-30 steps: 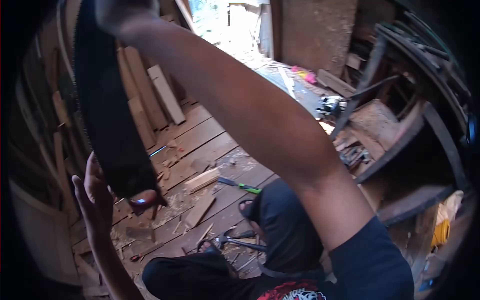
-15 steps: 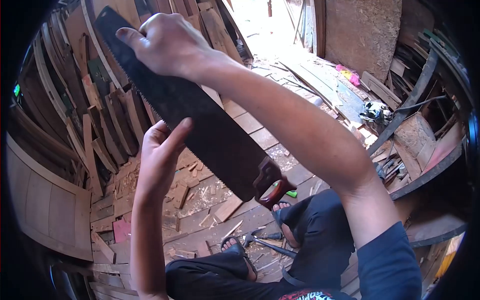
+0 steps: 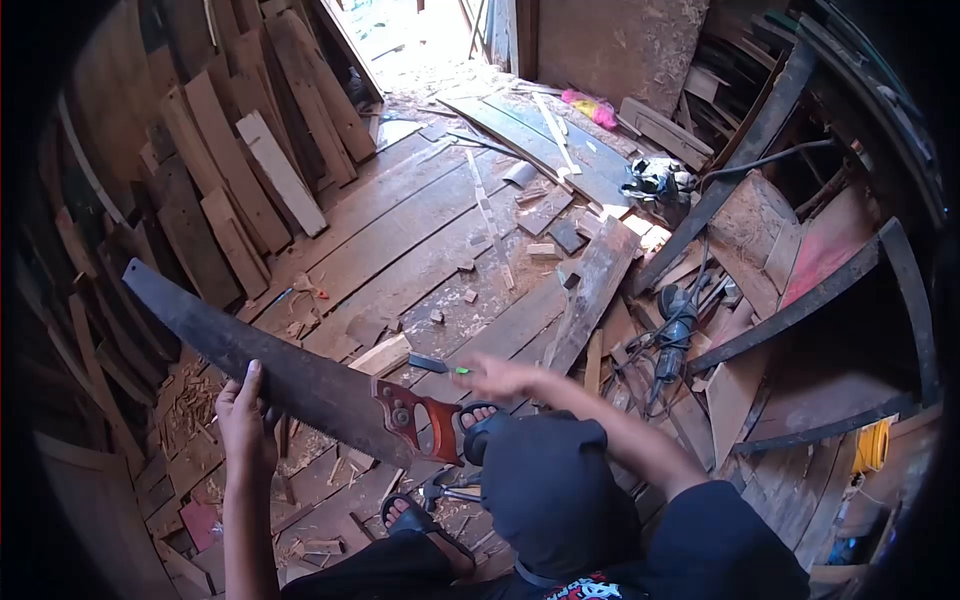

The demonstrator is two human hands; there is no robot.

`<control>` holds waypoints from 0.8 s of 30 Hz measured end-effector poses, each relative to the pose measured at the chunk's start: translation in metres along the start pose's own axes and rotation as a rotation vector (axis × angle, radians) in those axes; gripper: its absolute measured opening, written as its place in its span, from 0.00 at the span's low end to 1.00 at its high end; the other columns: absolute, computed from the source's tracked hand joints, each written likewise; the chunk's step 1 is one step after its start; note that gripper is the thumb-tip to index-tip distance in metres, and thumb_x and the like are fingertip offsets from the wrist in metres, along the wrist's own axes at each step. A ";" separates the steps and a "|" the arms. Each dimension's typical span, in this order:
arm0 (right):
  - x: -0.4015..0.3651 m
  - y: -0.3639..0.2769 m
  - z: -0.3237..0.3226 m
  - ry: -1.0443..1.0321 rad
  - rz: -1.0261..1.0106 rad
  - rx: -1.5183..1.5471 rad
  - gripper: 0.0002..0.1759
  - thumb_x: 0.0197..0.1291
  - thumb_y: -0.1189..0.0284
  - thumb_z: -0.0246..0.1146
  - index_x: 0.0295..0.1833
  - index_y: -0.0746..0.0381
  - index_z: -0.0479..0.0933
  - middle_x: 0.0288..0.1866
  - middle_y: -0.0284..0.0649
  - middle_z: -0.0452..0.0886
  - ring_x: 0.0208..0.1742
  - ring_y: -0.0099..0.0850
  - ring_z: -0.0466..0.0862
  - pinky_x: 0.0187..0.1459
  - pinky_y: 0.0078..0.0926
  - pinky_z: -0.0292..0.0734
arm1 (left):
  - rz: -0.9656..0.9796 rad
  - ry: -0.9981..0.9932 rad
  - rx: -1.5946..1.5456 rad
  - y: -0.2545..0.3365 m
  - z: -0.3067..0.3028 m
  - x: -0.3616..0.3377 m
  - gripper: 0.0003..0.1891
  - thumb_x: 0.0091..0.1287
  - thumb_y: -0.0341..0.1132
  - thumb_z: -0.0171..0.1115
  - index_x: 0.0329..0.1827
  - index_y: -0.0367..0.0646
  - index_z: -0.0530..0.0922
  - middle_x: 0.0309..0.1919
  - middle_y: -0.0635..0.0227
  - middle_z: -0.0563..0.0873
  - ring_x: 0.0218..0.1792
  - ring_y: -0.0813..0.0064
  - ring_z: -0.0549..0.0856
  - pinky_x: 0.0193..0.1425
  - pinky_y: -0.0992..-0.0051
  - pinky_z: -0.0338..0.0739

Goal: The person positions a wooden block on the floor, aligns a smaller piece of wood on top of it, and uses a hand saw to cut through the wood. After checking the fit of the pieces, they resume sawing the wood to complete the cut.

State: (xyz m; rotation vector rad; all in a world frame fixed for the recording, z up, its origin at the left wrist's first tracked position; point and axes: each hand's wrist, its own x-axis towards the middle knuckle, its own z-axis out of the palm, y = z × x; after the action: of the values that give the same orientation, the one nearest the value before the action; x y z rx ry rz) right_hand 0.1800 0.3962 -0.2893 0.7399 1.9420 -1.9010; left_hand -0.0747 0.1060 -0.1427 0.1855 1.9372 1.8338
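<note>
A handsaw (image 3: 290, 385) slants across the lower left, its dark blade pointing up and left and its brown wooden handle (image 3: 420, 420) at the lower right end. My left hand (image 3: 247, 415) grips the blade near its middle, thumb on the upper face. Beyond the saw handle, my right hand (image 3: 500, 377) is low over the floor, at the green end of a flat, dark-bladed tool (image 3: 430, 363). Motion blurs its fingers, so their hold on the tool is unclear. A light wood block (image 3: 382, 355) lies beside the blade tip.
Planks (image 3: 285, 175) lean at the left. A power tool (image 3: 676, 320) with a cord lies among scraps at the right, near curved dark wood pieces (image 3: 800, 310). A hammer (image 3: 435, 490) is on the floor by my sandalled feet. Boards (image 3: 570, 150) lie toward the bright doorway.
My right hand has left the saw blade and moved down to the green-ended tool. The saw has lowered and tilted flatter, still in my left hand. The view has shifted right.
</note>
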 end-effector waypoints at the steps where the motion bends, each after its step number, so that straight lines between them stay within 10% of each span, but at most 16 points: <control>1: 0.012 0.037 0.020 -0.086 0.024 0.186 0.50 0.73 0.36 0.68 0.82 0.65 0.69 0.70 0.54 0.85 0.67 0.36 0.87 0.65 0.34 0.85 | 0.005 0.016 -0.004 -0.002 0.007 0.001 0.10 0.79 0.43 0.73 0.47 0.49 0.84 0.41 0.77 0.91 0.36 0.87 0.87 0.38 0.79 0.80; 7: 0.043 0.073 0.067 -0.256 -0.149 1.208 0.35 0.77 0.43 0.68 0.73 0.60 0.77 0.57 0.41 0.90 0.58 0.32 0.91 0.57 0.34 0.89 | -0.020 0.056 -0.011 -0.008 0.043 0.004 0.10 0.79 0.45 0.73 0.46 0.51 0.83 0.36 0.82 0.87 0.33 0.87 0.83 0.38 0.79 0.77; 13: 0.037 -0.020 0.014 -0.299 -0.184 1.235 0.15 0.82 0.56 0.66 0.56 0.56 0.82 0.41 0.31 0.86 0.39 0.22 0.87 0.44 0.21 0.86 | -0.020 0.070 -0.156 -0.015 0.016 0.022 0.16 0.79 0.46 0.73 0.60 0.48 0.82 0.47 0.76 0.86 0.42 0.82 0.84 0.46 0.75 0.80; 17: 0.001 -0.141 0.008 0.032 -0.361 0.840 0.12 0.79 0.61 0.69 0.47 0.58 0.81 0.27 0.33 0.83 0.31 0.24 0.85 0.39 0.25 0.85 | 0.245 0.064 -0.413 0.042 0.013 0.014 0.12 0.85 0.44 0.66 0.61 0.49 0.83 0.51 0.77 0.88 0.49 0.83 0.86 0.53 0.78 0.79; 19: 0.009 -0.189 -0.019 -0.148 -0.725 0.602 0.16 0.81 0.57 0.67 0.53 0.59 0.79 0.26 0.31 0.82 0.29 0.23 0.84 0.38 0.27 0.85 | 0.245 0.064 -0.423 0.054 -0.023 0.033 0.18 0.86 0.48 0.63 0.63 0.43 0.83 0.59 0.68 0.90 0.57 0.74 0.89 0.65 0.69 0.86; 20: 0.003 -0.223 -0.027 -0.237 -0.747 0.612 0.16 0.82 0.55 0.65 0.51 0.59 0.79 0.28 0.28 0.80 0.30 0.21 0.83 0.38 0.27 0.85 | 0.284 -0.091 -0.236 0.060 -0.039 0.029 0.23 0.86 0.51 0.62 0.66 0.39 0.82 0.61 0.65 0.90 0.61 0.71 0.89 0.67 0.67 0.86; 21: -0.016 -0.260 -0.003 0.101 -0.749 0.518 0.16 0.84 0.55 0.62 0.46 0.57 0.79 0.23 0.22 0.64 0.23 0.19 0.72 0.32 0.19 0.73 | 0.315 -0.261 -0.053 0.066 -0.050 0.025 0.28 0.86 0.55 0.60 0.69 0.36 0.81 0.64 0.62 0.90 0.65 0.67 0.89 0.70 0.66 0.86; 24: -0.025 -0.321 0.001 0.335 -0.736 -0.216 0.18 0.84 0.54 0.62 0.49 0.58 0.82 0.23 0.24 0.68 0.25 0.19 0.74 0.32 0.21 0.74 | 0.061 -0.277 0.539 0.031 -0.111 0.024 0.40 0.81 0.63 0.62 0.81 0.36 0.75 0.66 0.59 0.90 0.64 0.67 0.90 0.70 0.68 0.84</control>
State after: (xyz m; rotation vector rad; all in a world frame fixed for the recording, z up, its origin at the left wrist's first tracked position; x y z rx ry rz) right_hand 0.0179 0.3989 -0.0107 0.3008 2.8726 -1.9604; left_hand -0.1491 0.0184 -0.1177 0.6388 2.1884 1.1994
